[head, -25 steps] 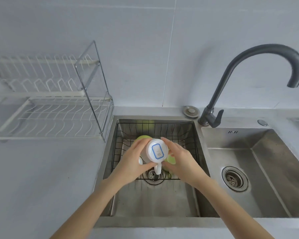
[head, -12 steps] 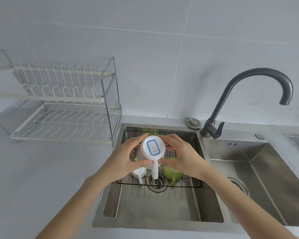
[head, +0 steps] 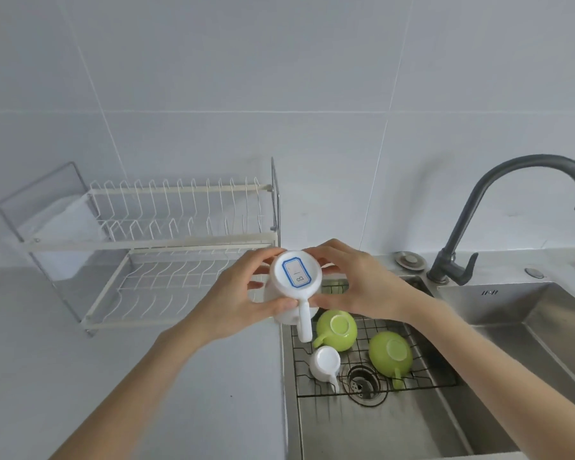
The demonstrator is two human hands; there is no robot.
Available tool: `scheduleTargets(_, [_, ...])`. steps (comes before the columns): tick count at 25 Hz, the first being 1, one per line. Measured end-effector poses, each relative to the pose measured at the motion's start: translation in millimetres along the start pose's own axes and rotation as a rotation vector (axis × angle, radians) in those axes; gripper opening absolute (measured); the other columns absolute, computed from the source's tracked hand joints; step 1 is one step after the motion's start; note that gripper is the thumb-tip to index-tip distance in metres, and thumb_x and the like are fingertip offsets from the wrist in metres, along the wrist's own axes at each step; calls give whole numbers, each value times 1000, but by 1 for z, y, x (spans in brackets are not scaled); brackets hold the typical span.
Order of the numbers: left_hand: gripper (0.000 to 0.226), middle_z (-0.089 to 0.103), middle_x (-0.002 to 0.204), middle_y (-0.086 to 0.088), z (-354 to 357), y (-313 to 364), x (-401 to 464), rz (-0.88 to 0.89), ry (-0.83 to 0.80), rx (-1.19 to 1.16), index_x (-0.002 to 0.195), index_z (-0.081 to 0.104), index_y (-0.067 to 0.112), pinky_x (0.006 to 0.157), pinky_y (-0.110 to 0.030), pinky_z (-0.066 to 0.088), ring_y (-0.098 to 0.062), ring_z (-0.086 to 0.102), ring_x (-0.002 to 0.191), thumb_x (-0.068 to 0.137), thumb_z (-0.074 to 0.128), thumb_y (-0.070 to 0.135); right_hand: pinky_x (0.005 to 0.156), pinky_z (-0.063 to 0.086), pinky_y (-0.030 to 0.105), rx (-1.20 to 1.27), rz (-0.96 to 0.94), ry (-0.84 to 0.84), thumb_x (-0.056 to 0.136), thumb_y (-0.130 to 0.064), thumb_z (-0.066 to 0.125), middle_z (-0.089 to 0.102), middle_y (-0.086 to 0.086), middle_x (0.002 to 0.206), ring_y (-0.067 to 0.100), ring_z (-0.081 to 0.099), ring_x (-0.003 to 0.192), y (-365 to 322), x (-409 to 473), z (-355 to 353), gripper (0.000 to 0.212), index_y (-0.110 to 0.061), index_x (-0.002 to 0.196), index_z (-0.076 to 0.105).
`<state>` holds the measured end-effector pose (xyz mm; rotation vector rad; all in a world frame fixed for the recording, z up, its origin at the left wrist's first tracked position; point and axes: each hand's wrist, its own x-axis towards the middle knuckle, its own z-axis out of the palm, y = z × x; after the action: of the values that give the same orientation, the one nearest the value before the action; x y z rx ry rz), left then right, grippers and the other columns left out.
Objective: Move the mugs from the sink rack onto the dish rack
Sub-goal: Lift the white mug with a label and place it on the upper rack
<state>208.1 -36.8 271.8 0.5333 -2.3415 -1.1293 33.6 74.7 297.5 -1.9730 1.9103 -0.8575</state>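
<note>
I hold a white mug (head: 295, 277) upside down in both hands, its base with a blue-bordered label facing me and its handle pointing toward me. My left hand (head: 236, 300) grips its left side, my right hand (head: 362, 283) its right side. The mug hangs above the sink's left edge, just right of the white two-tier dish rack (head: 153, 247). Below, on the black wire sink rack (head: 422, 370), lie two green mugs (head: 337, 328) (head: 390, 355) and a small white mug (head: 326, 361), all upside down.
A dark curved faucet (head: 478, 210) rises at the right, between the left basin (head: 379, 433) and a second basin (head: 538, 320). Grey counter (head: 63, 360) spreads in front of the dish rack. A tiled wall stands behind.
Both hands have lifted the white mug up out of the sink and leftward toward the dish rack. The mugs left on the sink rack are now uncovered.
</note>
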Motion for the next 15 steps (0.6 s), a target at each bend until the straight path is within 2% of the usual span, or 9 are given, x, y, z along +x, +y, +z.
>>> scheduleTargets(3, [55,54,117,22,-34,-5,5,42,-4,53,103,43,52,82,-3,45,10,51,106,54,67,55,95,46,21,-73,-21,-4,72,-20,77,51,-4,113,15,59,104,-24,26,1,62,-15,128,49])
scheduleTargets(6, [53,55,115,22,-66,-4,16,80,9,102,102,42,53,83,-3,45,9,52,104,54,65,57,90,43,12,-136,-32,-16,74,-20,76,53,4,123,15,58,105,-46,54,-6,67,-15,133,44])
scheduleTargets(9, [58,54,110,27,-97,0,31,113,34,134,108,45,45,83,-1,43,14,52,102,55,65,58,92,44,17,-229,-65,-18,76,-22,74,53,5,128,19,59,109,-64,85,-20,70,-17,137,39])
scheduleTargets(12, [57,57,110,17,-122,1,54,134,65,178,116,49,32,79,2,41,13,52,97,66,76,41,95,45,22,-290,-69,-12,76,-27,73,54,4,129,17,58,109,-73,115,-34,69,-20,136,40])
scheduleTargets(15, [54,57,112,11,-142,0,81,128,82,232,121,50,26,74,-8,43,7,53,93,72,73,29,94,45,21,-322,-66,-7,78,-28,71,53,3,130,16,58,111,-73,145,-43,67,-19,136,40])
